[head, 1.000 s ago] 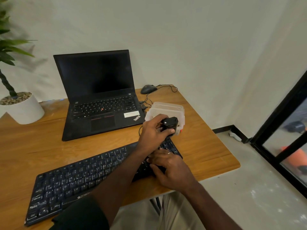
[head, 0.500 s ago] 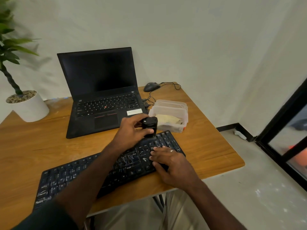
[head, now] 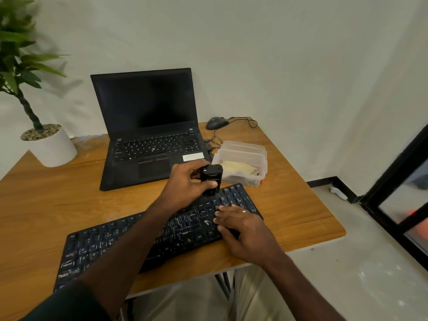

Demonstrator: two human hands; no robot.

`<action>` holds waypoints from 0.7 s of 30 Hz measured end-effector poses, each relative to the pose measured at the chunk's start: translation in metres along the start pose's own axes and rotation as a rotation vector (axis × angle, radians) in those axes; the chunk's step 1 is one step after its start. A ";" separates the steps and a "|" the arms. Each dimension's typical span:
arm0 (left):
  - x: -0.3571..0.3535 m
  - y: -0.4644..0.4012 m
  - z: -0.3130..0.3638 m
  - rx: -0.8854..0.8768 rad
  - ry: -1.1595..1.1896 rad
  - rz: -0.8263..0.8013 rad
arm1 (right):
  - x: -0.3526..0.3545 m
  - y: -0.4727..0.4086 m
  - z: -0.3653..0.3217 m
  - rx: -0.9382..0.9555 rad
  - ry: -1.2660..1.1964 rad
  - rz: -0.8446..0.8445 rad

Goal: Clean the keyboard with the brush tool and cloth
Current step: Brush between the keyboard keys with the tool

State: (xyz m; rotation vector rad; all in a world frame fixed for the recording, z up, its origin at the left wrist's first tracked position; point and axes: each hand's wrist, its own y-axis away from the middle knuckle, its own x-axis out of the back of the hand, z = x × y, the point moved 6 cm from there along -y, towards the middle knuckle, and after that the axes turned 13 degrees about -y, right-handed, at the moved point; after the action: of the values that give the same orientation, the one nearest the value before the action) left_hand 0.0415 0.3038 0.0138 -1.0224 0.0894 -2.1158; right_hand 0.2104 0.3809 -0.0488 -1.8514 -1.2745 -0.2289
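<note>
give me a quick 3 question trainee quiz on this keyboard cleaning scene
1. True or false: the left hand grips the brush tool.
2. Where does the cloth lie? A) on the laptop B) in the clear plastic container C) under the plant pot
3. Fill in: the right hand rests on the right end of the ____.

Key: 1 true; 2 B; 3 keyboard.

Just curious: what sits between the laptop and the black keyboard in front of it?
In the head view, mostly bare wooden table. Toward the right, the left hand gripping the brush tool hovers between the laptop and the keyboard.
</note>
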 end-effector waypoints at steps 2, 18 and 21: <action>-0.002 0.001 0.003 0.028 0.073 0.042 | 0.000 -0.001 0.000 -0.002 -0.003 -0.003; -0.027 -0.007 0.015 0.042 -0.044 -0.047 | -0.001 -0.001 0.001 0.001 -0.004 -0.003; -0.046 -0.007 0.022 0.041 0.058 -0.022 | -0.001 -0.001 0.001 -0.013 0.011 -0.013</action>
State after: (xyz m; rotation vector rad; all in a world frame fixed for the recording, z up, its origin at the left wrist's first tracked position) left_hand 0.0703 0.3452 0.0021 -0.9418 0.0637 -2.1587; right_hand 0.2085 0.3812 -0.0497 -1.8509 -1.2803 -0.2540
